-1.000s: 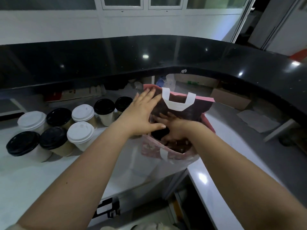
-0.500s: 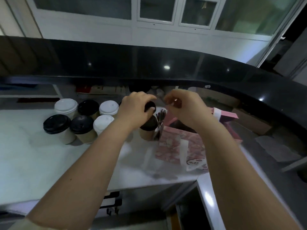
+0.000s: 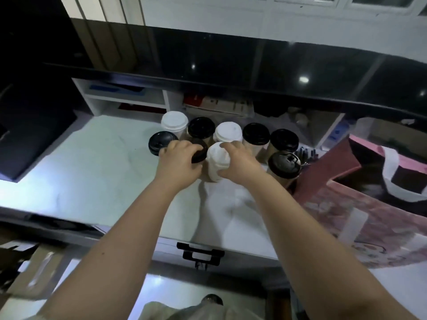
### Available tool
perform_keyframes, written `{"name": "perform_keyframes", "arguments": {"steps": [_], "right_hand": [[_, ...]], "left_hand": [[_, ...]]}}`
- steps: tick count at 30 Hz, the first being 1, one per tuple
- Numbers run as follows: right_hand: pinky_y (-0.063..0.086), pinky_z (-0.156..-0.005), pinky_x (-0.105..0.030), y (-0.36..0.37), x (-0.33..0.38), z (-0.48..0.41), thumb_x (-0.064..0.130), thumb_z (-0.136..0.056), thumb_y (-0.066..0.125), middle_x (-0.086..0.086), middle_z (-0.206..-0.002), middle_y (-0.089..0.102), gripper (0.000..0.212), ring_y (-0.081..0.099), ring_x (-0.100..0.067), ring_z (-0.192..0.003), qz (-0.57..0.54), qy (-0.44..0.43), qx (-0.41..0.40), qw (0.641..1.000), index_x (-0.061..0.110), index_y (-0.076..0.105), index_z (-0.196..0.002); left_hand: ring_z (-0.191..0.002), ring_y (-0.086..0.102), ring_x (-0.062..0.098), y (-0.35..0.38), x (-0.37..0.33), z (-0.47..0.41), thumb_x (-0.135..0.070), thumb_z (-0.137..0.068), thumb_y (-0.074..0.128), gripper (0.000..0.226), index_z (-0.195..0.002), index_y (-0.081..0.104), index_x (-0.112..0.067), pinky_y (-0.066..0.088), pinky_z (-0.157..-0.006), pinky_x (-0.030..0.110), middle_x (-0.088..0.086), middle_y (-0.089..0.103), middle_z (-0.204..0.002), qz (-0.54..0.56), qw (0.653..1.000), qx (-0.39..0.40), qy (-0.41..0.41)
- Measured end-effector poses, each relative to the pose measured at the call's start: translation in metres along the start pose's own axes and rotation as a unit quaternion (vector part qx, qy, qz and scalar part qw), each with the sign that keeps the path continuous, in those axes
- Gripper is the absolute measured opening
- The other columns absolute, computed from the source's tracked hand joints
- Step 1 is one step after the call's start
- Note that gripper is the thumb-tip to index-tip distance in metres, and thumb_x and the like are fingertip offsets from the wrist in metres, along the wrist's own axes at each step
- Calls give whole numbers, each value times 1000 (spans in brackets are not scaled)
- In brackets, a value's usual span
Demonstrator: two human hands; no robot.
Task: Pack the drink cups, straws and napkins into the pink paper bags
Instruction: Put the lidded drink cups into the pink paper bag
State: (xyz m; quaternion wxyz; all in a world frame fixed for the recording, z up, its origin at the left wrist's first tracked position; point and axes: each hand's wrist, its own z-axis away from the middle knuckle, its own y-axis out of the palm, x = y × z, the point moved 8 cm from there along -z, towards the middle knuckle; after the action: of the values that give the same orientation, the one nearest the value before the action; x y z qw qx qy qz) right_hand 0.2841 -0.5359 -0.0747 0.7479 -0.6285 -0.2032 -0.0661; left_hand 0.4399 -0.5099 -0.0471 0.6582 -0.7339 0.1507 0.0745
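Several lidded paper cups stand clustered on the white counter. My left hand grips a black-lidded cup from above. My right hand curls round a white-lidded cup beside it. Another black-lidded cup stands apart at the right, next to dark straws. The open pink paper bag with white handles stands at the right edge of the counter.
A raised black glossy bar top runs across the back. Beneath it sit a white shelf and some boxes. A drawer with a black handle lies below the counter edge. A dark object sits at far left.
Both hands left the pink bag and moved left to the cup cluster. The left hand let go of one black-lidded cup near the bag; each hand now holds a different cup.
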Motion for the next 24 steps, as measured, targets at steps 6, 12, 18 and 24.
{"name": "perform_keyframes", "arguments": {"steps": [6,12,18,24], "right_hand": [[38,-102,-44,20,9,-18,29,-78,69,-11,-141,32,73,32,-37,-126,40,52,-82,994,25,33,-141],[35,-99,-42,-24,0,11,30,-73,73,-8,-143,33,74,33,-33,-123,55,4,-144,988,28,40,-140],[29,-106,-41,-147,-18,64,26,-75,72,-1,-146,29,72,26,-28,-129,49,20,-237,970,34,41,-139],[32,-103,-35,-260,-66,172,20,-74,76,6,-139,35,66,28,-20,-130,-42,80,-366,926,39,49,-131]], "left_hand": [[-126,40,25,12,18,-1,-34,-83,65,49,-131,56,-31,33,-100,42,-5,55,-131,13,1000,0,11],[-126,40,27,-5,-6,-29,-31,-82,66,51,-132,55,-29,33,-101,45,-2,54,-132,39,998,-18,56],[-128,38,25,-41,-90,-67,-32,-83,66,52,-134,53,-30,32,-102,43,-4,52,-134,69,985,-39,154],[-120,49,25,-64,-220,-61,-37,-82,69,46,-126,61,-26,42,-98,42,-2,59,-127,146,938,-48,312]]}}
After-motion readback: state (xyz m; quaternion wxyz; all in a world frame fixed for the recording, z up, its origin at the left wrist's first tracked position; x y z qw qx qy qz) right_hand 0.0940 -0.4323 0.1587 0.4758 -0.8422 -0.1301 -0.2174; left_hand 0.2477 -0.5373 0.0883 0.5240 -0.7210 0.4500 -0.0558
